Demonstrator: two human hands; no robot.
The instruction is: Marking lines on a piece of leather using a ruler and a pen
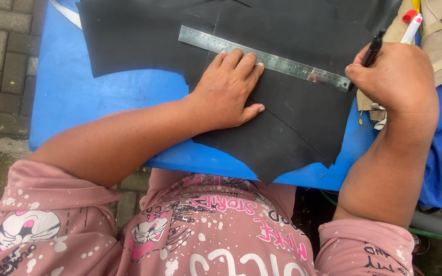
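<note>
The left hand lies flat on a black sheet of material, fingers together and stretched, their tips touching the lower edge of a steel ruler and pressing it in place. The ruler runs slantwise across the sheet, from beyond the left fingertips to the right hand. The right fingers are clamped around a black pen — its tip is hidden behind the hand, just at the far end of the ruler. The sheet rests on a blue table; under the left palm a thin line already crosses it.

By my judgement the step in hand is marking a line along the ruler. The next move calls for steady pressure from the left fingers — so the ruler does not slip — while the pen follows its edge.
</note>
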